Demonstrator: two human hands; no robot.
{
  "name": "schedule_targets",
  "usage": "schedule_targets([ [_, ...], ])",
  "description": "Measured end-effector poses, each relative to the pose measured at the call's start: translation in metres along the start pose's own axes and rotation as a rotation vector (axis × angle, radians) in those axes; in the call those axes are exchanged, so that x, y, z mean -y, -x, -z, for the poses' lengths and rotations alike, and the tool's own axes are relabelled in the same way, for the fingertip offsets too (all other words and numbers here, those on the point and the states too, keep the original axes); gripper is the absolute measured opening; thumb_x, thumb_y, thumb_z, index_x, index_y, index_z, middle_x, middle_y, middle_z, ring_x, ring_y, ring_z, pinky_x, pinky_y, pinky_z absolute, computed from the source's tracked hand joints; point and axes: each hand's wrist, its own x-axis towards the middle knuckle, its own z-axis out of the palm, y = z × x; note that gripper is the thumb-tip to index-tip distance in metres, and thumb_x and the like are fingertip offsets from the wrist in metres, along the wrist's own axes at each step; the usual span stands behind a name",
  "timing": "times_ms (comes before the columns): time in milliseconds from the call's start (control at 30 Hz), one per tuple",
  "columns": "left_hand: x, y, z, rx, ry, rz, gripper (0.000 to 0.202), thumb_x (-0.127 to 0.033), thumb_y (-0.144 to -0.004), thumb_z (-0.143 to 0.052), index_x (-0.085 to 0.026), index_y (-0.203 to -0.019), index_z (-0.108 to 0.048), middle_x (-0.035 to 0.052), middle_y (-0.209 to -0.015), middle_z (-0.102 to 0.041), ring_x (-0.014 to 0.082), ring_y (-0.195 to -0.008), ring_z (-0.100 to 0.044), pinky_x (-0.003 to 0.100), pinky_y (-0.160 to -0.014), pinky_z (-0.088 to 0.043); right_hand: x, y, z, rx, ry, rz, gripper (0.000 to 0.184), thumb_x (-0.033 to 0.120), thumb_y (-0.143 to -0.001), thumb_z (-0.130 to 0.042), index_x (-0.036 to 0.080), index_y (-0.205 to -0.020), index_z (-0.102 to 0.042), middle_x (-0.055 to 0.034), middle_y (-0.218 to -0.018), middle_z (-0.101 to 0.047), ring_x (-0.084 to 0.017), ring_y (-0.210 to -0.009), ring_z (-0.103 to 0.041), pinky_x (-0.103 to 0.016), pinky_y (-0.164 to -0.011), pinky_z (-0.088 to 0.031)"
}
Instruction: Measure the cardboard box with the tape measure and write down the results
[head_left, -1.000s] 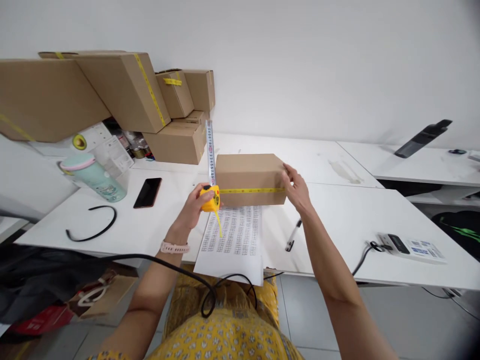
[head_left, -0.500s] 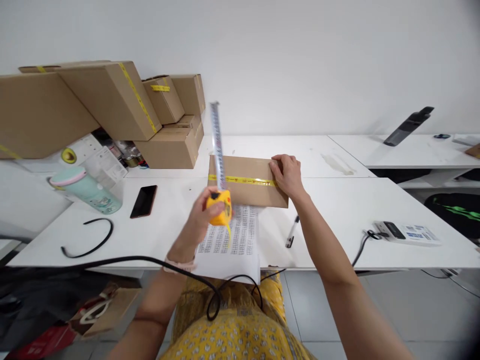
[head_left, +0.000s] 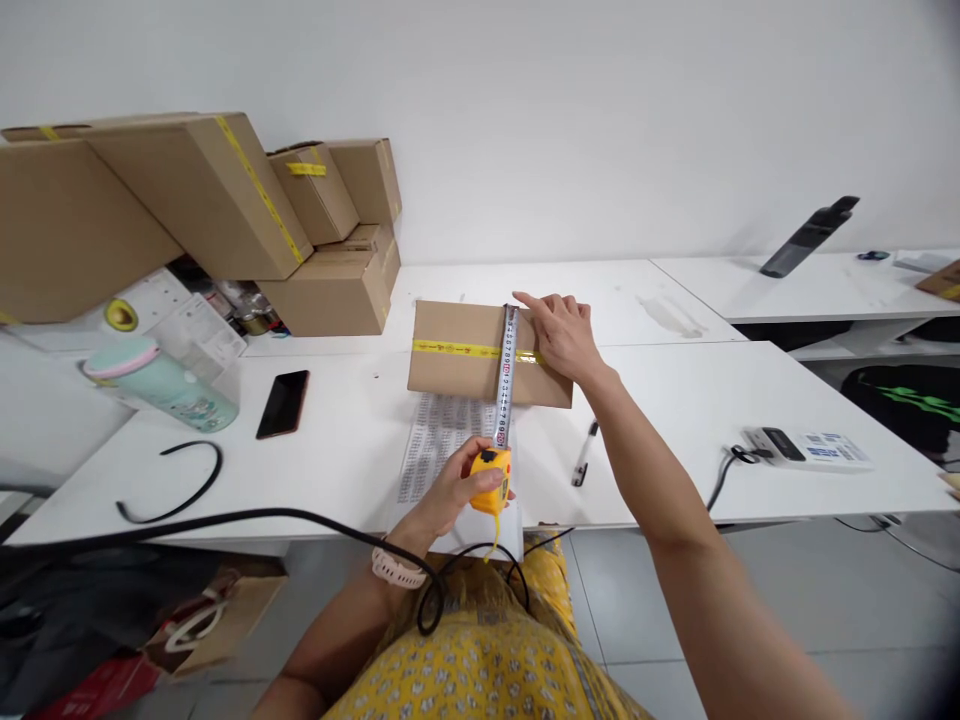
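Note:
A flat cardboard box [head_left: 457, 365] with a yellow tape strip lies on the white table [head_left: 675, 420]. My left hand [head_left: 457, 490] grips a yellow tape measure [head_left: 492, 478] near the table's front edge. Its blade [head_left: 507, 375] runs away from me across the box top. My right hand [head_left: 562, 335] rests on the box at the right, fingers spread, the index finger pointing to the blade's far end. A printed sheet [head_left: 442, 450] lies under the box's near edge.
Stacked cardboard boxes [head_left: 225, 210] stand at the back left, with a mint cup [head_left: 161, 380] and a black phone [head_left: 283, 403] nearby. A pen [head_left: 583, 455] lies right of the sheet. A black cable [head_left: 180, 470] and a label device [head_left: 806, 445] sit on the table.
The box was tipped from standing to lying flat. My left hand drew the tape measure back toward me and laid the blade, earlier upright, across the box top.

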Motion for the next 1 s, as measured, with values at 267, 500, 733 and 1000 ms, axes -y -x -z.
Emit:
schedule_targets([
  [267, 0.016, -0.017, 0.017, 0.023, -0.061, -0.057, 0.06, -0.049, -0.066, -0.09, -0.021, -0.105, -0.055, -0.0003, -0.099, -0.064, 0.0159, -0.073, -0.073, 0.029, -0.071, -0.057, 0.0, -0.003, -0.001, 0.059, 0.087, 0.012, 0.056, 0.02, -0.1, -0.037, 0.041, -0.149, -0.053, -0.0105, -0.121, -0.057, -0.029, -0.103, -0.046, -0.045, -0.089, -0.032],
  [500, 0.022, -0.026, 0.05, 0.137, 0.046, 0.019, 0.068, -0.047, -0.064, -0.091, -0.024, -0.117, -0.055, 0.0066, -0.115, -0.07, 0.0239, -0.077, -0.077, 0.038, -0.076, -0.06, 0.0, -0.002, -0.001, 0.07, 0.136, 0.023, 0.055, 0.025, -0.099, -0.043, 0.041, -0.152, -0.049, -0.011, -0.123, -0.056, -0.03, -0.103, -0.044, -0.044, -0.086, -0.033],
  [733, 0.029, -0.029, 0.055, 0.185, 0.108, 0.027, 0.061, -0.045, -0.068, -0.089, -0.024, -0.115, -0.057, 0.0082, -0.115, -0.073, 0.0241, -0.078, -0.077, 0.037, -0.075, -0.06, 0.009, 0.001, 0.006, 0.124, 0.222, 0.021, 0.061, 0.026, -0.098, -0.048, 0.045, -0.155, -0.041, -0.0112, -0.127, -0.053, -0.031, -0.106, -0.042, -0.043, -0.083, -0.032],
  [1000, 0.024, -0.024, 0.052, 0.139, 0.072, 0.03, 0.061, -0.045, -0.068, -0.087, -0.023, -0.117, -0.056, 0.0079, -0.111, -0.071, 0.0251, -0.076, -0.077, 0.039, -0.075, -0.06, 0.014, -0.001, 0.01, 0.138, 0.26, 0.035, 0.061, 0.03, -0.097, -0.049, 0.043, -0.156, -0.039, -0.0124, -0.124, -0.054, -0.031, -0.103, -0.04, -0.041, -0.08, -0.03],
])
